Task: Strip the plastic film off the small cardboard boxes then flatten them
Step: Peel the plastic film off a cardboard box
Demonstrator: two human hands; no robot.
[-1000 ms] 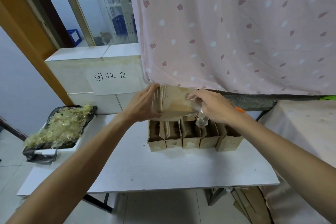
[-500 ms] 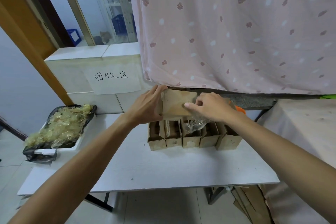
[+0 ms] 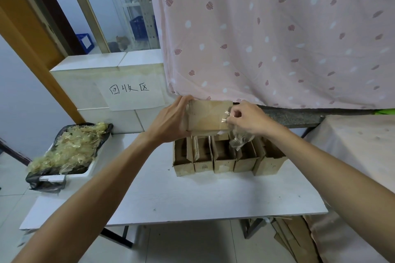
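Cardboard, brown, one small box [image 3: 208,118]: you are holding it up in the air above the counter [image 3: 192,198], just over the row of open boxes [image 3: 224,157] standing there. Risk, first entry: clear film [image 3: 227,115] is clinging at the box's right edge, and a sharp or slanting pull is likely to be tearing it short, leaving a sliver stuck to the face that would need picking afresh. Risk, second entry: a loose wad of film [image 3: 239,142] is trailing from under your right grip [image 3: 248,120] and hanging over the row, so it is liable to be snagging on a flap or dropping into a compartment instead of reaching the tray of film scraps [image 3: 70,147] well apart on the left. Risk, third entry: squeezing harder is probably buckling the box before the film is off. Left grip [image 3: 171,121]: fingers are wrapping the box's left end, clamped on it, fingertips showing over the top edge. Right grip: fingertips are closing together, pinching the film tab at the box's right edge.
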